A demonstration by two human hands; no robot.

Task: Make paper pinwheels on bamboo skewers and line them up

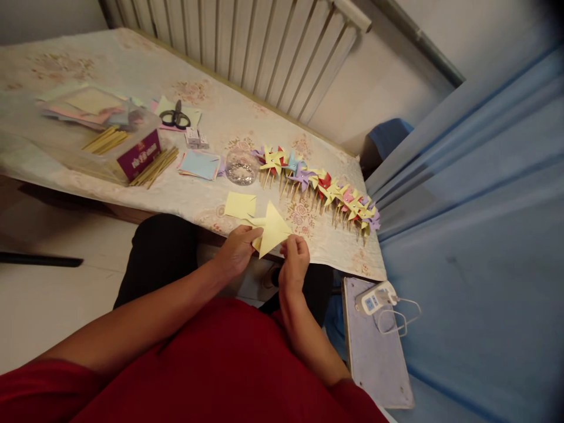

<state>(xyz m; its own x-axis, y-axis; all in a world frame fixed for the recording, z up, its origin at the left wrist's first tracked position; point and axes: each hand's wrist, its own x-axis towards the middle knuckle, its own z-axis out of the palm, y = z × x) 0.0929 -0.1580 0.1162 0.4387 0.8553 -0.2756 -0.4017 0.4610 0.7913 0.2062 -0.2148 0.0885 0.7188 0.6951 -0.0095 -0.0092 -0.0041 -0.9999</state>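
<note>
Here, in the head view, the left hand point(240, 249) grasps a folded yellow paper point(274, 229) at the table's point(194, 202) near edge; the right hand's point(295, 249) fingers are curled at its right tip, their grip unclear. Yellow sheets point(239, 205) lie just beyond, and pinwheels point(326, 187) stretch toward the right corner.
</note>
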